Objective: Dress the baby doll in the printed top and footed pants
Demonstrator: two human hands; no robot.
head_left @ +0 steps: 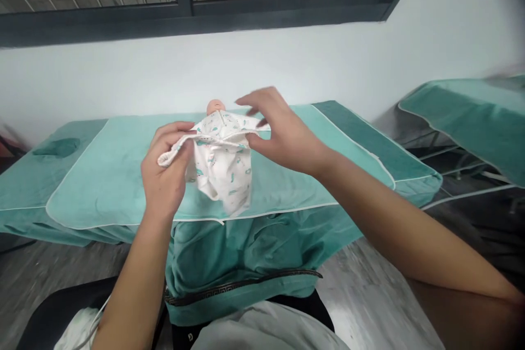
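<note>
A baby doll (215, 106) lies on the green massage bed, and only its head shows behind the cloth. White baby clothes (227, 167) with a small green print cover its body and hang down toward the bed's front edge. My left hand (166, 167) is closed on the garment's left edge, pinching it between thumb and fingers. At the right side of the garment, my right hand (283, 131) has its fingers apart and curved. Its thumb is close to the cloth edge; whether they touch I cannot tell.
The massage bed (110, 169) stands against a white wall (123, 76) below a barred window (192, 11). Its cover has a face hole (57, 147) at the left. A second green bed (471, 120) stands at the right. Green fabric (246, 246) hangs over the front edge.
</note>
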